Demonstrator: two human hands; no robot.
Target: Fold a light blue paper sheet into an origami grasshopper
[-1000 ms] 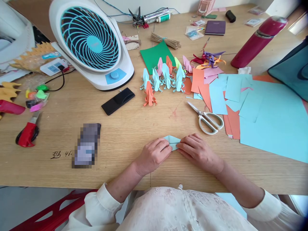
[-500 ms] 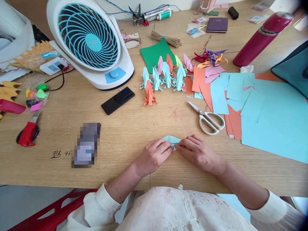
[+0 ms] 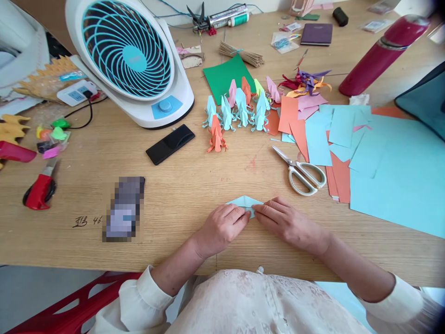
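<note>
A small folded piece of light blue paper [image 3: 244,201] lies on the table near its front edge, held from both sides. My left hand [image 3: 220,227] has its fingers closed over the paper's left part, thumb and fingertips pressing near the middle crease. From the right, my right hand [image 3: 287,225] pinches the paper with thumb and fingers together. Parts of the paper are hidden under the fingers. Beyond the hands stand several folded paper figures, among them an orange one [image 3: 216,134] in front and a light blue one [image 3: 260,110] behind it.
Scissors [image 3: 299,170] lie beyond my right hand, beside cut paper pieces and a large light blue sheet [image 3: 399,185]. A white fan [image 3: 167,109], a black phone-like slab [image 3: 170,144] and a blurred-out phone [image 3: 125,208] are leftward. A red flask [image 3: 377,62] lies at back right.
My left hand's fingers have shifted slightly down and left, so more of the blue paper's upper left edge shows. My right fingers stay on it. The view has shifted a little.
</note>
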